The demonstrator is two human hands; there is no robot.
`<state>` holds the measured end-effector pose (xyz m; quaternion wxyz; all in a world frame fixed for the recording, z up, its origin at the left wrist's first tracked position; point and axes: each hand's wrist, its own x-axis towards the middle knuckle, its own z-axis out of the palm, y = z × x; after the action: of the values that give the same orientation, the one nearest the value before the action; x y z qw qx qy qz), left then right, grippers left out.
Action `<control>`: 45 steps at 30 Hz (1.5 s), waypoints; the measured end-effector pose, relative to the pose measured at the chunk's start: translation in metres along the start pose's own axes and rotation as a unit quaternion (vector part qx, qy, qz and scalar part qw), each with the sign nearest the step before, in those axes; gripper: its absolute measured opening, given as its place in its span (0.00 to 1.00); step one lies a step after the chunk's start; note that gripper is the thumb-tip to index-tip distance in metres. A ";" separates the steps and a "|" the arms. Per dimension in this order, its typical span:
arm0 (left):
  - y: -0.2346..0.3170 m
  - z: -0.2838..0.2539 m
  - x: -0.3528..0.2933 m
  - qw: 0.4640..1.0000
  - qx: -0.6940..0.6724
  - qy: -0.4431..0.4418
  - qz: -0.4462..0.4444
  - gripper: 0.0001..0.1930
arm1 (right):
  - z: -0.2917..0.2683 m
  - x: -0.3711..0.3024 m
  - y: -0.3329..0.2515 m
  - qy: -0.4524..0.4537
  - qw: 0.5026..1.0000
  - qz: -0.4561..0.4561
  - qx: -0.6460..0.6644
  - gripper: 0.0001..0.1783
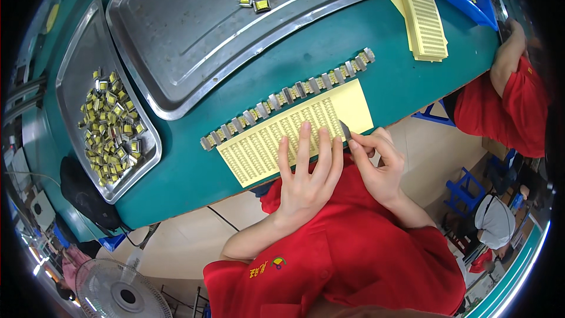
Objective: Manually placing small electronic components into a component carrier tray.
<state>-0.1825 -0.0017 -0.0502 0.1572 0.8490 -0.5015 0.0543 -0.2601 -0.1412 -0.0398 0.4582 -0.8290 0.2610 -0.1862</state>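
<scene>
A yellow sheet of small printed labels point(259, 152) lies at a slant on the green table near its front edge. My left hand point(312, 174) rests flat on it, fingers stretched out and slightly spread. My right hand point(379, 162) pinches a small dark pointed blade point(345, 130), whose tip touches the sheet near its right end, beside the last printed column. Just beyond the sheet runs a row of small transformers point(273, 102) with metal cores and yellow windings, set side by side in a slanting line.
A large metal tray point(200, 41) holds a few loose transformers point(261, 5). Left of it, a narrower metal tray point(154, 141) carries a heap of them point(112, 123). Stacked yellow label sheets point(425, 23) and a blue bin point(484, 15) stand far right, near another person's arm point(509, 53).
</scene>
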 end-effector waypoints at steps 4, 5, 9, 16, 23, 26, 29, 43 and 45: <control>0.000 0.000 0.000 1.000 0.006 -0.001 0.003 0.18 | 0.002 0.001 -0.001 0.004 1.000 0.004 -0.009 0.10; 0.000 0.000 0.000 1.000 0.006 -0.001 0.004 0.18 | 0.002 0.000 0.000 0.005 1.000 0.005 -0.009 0.10; 0.001 0.001 -0.001 1.000 0.010 0.000 0.002 0.17 | 0.002 0.001 0.001 -0.003 1.000 -0.014 -0.016 0.09; 0.001 0.002 0.000 1.000 0.009 0.005 -0.003 0.17 | 0.006 0.000 0.001 0.017 0.999 -0.006 -0.027 0.10; 0.001 0.002 0.001 1.000 -0.001 0.010 -0.009 0.16 | 0.005 0.001 0.004 0.006 0.999 -0.041 -0.035 0.10; 0.002 0.000 0.004 1.000 -0.019 0.010 -0.017 0.18 | 0.004 0.002 0.004 0.004 0.998 -0.049 -0.041 0.10; 0.003 0.000 0.008 0.999 -0.031 0.005 -0.040 0.24 | 0.004 0.002 0.004 0.004 0.998 -0.049 -0.041 0.10; -0.002 -0.012 0.006 0.997 -0.054 -0.057 -0.005 0.26 | 0.003 0.001 0.003 0.001 1.000 -0.021 -0.023 0.10; -0.006 -0.013 0.004 0.997 -0.062 -0.054 0.000 0.25 | 0.003 0.000 0.001 -0.002 0.999 -0.018 -0.028 0.11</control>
<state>-0.1746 0.0014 -0.0378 0.1827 0.8395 -0.5113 -0.0227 -0.2586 -0.1400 -0.0426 0.4320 -0.8465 0.2505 -0.1849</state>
